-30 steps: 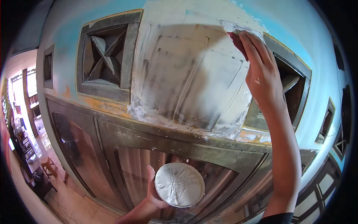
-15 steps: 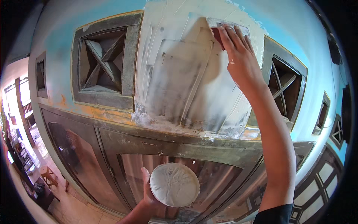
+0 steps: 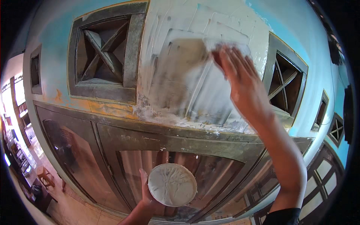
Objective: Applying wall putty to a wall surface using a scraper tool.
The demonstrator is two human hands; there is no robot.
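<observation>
My left hand point(image 3: 147, 194) grips a round tub of white putty point(image 3: 172, 184) from its left side, thumb up along the rim. Its surface looks smooth with a few ridges. Overhead, my right hand point(image 3: 245, 82) presses a flat putty scraper point(image 3: 216, 57) with a dark red part against the wall. Both hand and scraper are smeared by motion, and the fingers hide much of the tool. Under it lies a wide patch of wet white putty point(image 3: 198, 86), streaked with raised ridges and grey areas.
Wooden vents with crossed bars flank the patch, one at left point(image 3: 135, 56) and one at right point(image 3: 267, 75). Below runs a dark wooden door frame point(image 3: 180, 141) with glass panes. A small stool point(image 3: 44, 175) stands on the tiled floor at far left.
My right hand has moved the scraper down the wall and slightly left over the putty. The tub in my left hand has shifted slightly left as the whole view moved.
</observation>
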